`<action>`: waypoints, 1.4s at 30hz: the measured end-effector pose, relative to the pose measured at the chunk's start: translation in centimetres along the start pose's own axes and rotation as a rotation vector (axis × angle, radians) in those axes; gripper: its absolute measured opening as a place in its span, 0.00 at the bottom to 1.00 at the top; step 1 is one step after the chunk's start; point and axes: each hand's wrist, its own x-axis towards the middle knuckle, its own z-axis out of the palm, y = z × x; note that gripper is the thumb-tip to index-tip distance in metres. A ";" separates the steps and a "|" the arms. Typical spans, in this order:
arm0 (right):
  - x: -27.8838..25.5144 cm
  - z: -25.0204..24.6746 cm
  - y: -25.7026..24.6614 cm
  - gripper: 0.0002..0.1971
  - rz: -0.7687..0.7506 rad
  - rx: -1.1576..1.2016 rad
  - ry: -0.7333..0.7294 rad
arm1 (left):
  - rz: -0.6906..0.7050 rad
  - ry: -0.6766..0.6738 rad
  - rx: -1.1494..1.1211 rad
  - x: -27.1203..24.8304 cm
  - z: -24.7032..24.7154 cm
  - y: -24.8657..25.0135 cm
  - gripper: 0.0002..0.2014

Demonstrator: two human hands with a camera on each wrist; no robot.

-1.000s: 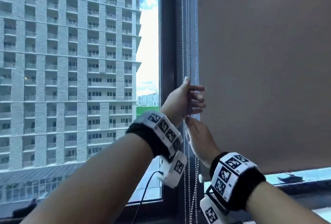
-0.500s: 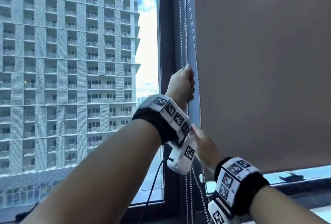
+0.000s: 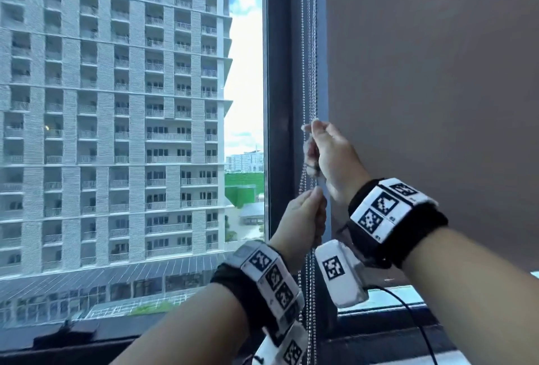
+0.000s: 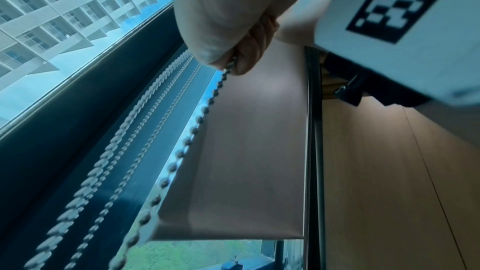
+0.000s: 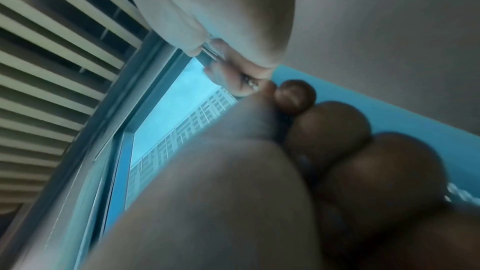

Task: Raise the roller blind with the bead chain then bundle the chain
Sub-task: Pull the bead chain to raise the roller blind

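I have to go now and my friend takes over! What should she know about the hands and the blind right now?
Left hand: grips the bead chain, lower down.
Right hand: grips the chain higher up, just above the left.
Roller blind: still mostly down; its bottom edge hangs a little above the sill, so only a strip of window shows beneath.
Done: only part of the raising, at most.
Left: keep pulling the chain hand over hand until the blind is up, then bundle the loose chain.

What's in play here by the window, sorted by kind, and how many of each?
Hands: 2, the left hand and the right hand, both gripping the chain
Bead chain: 1, hanging in several strands
Roller blind: 1
Wrist bands with black-and-white markers: 2, the left and the right
Total: 6
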 end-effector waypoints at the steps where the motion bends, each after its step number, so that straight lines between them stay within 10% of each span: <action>1: -0.2 0.1 0.2 0.16 0.002 0.000 -0.001 | -0.013 -0.020 0.008 -0.3 -0.2 -0.5 0.18; 7: -2.0 -0.5 2.3 0.26 -0.153 -0.295 0.038 | -0.226 -0.208 -0.134 0.3 -2.8 0.2 0.21; 12: -3.3 -0.4 4.7 0.19 -0.041 -0.153 0.001 | -0.113 -0.227 -0.168 2.0 -2.9 3.9 0.36; 22: -7.3 -0.5 7.9 0.34 0.003 -0.298 -0.105 | 0.081 0.013 -0.106 5.4 1.2 13.0 0.15; 28: -8.6 -1.6 8.4 0.10 0.054 -0.296 -0.233 | 0.104 0.062 -0.067 5.7 1.9 11.4 0.21; 42: -2.1 -1.6 0.9 0.11 -0.038 -0.089 0.018 | 0.019 -0.041 -0.081 1.2 0.7 4.4 0.23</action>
